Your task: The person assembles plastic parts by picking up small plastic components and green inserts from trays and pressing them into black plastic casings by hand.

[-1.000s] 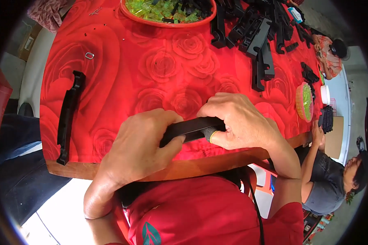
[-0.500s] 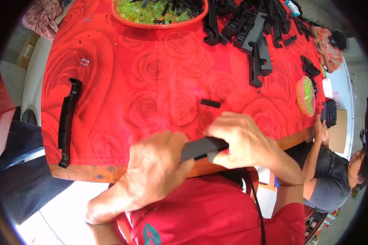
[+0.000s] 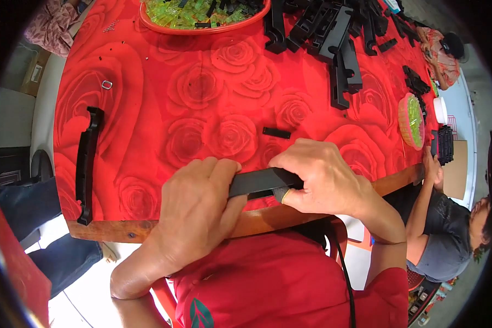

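Between my two hands, just above the table's near edge, is a long black plastic part [image 3: 262, 182]. My left hand [image 3: 198, 202] wraps round its left end, and my right hand [image 3: 325, 179] grips its right end with the fingers on top and the thumb below. A dark covering with a yellowish edge is on that thumb. Both ends of the part are hidden in my hands. Just beyond them a small black strip [image 3: 276, 133] lies on the cloth. Far to the left rests a long black part with notched ends [image 3: 87, 164].
A red basin [image 3: 202, 30] of yellow-green and black pieces stands at the back. Beside it are piled black parts [image 3: 333, 38]. A pink basket [image 3: 411, 121] holds green pieces at right, near a seated co-worker [image 3: 448, 229]. A small metal ring [image 3: 107, 85] lies at left.
Both hands, still gripping the black part, have moved slightly up and away from me. My view has shifted a little. At left, a person's dark-trousered legs have changed position.
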A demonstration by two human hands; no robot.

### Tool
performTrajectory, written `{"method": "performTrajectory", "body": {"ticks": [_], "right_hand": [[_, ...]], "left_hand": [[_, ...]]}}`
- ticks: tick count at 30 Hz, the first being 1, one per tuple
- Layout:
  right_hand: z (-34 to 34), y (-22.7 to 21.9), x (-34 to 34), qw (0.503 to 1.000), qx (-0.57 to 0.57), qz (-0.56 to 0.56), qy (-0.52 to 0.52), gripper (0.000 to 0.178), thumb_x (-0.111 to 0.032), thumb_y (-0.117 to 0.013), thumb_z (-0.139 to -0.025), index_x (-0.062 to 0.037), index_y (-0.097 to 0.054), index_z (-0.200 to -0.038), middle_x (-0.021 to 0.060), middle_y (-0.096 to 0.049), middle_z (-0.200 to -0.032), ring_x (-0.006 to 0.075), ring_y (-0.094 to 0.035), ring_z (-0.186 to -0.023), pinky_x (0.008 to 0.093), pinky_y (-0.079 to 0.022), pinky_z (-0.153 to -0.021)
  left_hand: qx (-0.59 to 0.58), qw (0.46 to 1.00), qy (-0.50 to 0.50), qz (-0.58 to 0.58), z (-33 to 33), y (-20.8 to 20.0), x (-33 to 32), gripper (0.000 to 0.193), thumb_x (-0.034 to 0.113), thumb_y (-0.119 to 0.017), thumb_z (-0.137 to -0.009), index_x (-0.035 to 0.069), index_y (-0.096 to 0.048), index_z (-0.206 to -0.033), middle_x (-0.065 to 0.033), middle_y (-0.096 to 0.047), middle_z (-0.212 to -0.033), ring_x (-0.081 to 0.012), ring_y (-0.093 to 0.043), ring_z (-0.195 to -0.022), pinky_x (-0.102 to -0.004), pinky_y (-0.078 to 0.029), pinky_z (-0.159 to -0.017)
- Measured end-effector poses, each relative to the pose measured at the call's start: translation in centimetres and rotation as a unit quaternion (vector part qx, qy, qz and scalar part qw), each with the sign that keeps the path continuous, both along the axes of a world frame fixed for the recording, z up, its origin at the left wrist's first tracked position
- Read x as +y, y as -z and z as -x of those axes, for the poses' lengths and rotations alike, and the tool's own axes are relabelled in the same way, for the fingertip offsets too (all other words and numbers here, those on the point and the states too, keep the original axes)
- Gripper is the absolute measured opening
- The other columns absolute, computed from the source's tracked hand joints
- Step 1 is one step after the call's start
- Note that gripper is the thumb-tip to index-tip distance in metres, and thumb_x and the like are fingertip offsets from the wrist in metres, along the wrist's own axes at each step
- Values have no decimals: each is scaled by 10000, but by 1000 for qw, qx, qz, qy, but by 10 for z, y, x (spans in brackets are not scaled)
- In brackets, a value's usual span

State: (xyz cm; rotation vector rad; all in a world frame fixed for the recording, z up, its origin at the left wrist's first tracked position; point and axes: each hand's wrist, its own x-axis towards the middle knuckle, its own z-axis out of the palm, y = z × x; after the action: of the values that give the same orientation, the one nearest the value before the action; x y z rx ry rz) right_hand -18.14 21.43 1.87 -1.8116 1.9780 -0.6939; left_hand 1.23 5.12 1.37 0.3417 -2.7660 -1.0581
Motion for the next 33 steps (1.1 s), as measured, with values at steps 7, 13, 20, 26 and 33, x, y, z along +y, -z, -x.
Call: {"method": "performTrajectory", "body": {"ticks": [7,13,20,26,33], "right_hand": [[12,-11,-17,986,-48,-161,0,221,-205,-693,-684,0,-635,-742,201,-625,-658,431,-653,-675,538,-496,-638],[12,-13,-22,968,-36,-246,-25,279,-191,-725,-688,-1,-691,-890,168,-645,-745,392,-642,-713,478,-496,-636],[3,-3,-15,994,-39,-100,-34,233,-190,-721,-713,6,-614,-779,212,-636,-699,448,-656,-721,545,-513,-665],[-1,3,-7,995,-34,-80,-49,252,-118,-778,-702,-31,-687,-920,125,-649,-750,351,-655,-729,454,-510,-658],[-3,7,-8,994,-36,-100,-25,250,-94,-777,-691,-43,-697,-922,99,-671,-775,332,-667,-741,450,-520,-655]], "left_hand": [[-82,991,-26,-105,6,2,-9,239,206,-775,-800,1,-716,-909,-186,-691,-800,-395,-704,-767,-505,-536,-679],[-110,987,-8,-119,10,-1,-16,236,217,-772,-799,2,-723,-884,-203,-701,-806,-419,-711,-783,-514,-543,-696],[-64,995,11,-72,4,-1,-14,235,159,-763,-773,-14,-692,-915,-216,-648,-797,-430,-676,-753,-481,-515,-661],[-68,995,14,-68,-4,-2,-9,284,184,-802,-773,5,-679,-957,-197,-656,-839,-427,-680,-810,-490,-522,-691],[-89,994,14,-63,1,2,-12,238,171,-792,-780,24,-676,-927,-160,-663,-811,-391,-689,-773,-486,-527,-669]]}}
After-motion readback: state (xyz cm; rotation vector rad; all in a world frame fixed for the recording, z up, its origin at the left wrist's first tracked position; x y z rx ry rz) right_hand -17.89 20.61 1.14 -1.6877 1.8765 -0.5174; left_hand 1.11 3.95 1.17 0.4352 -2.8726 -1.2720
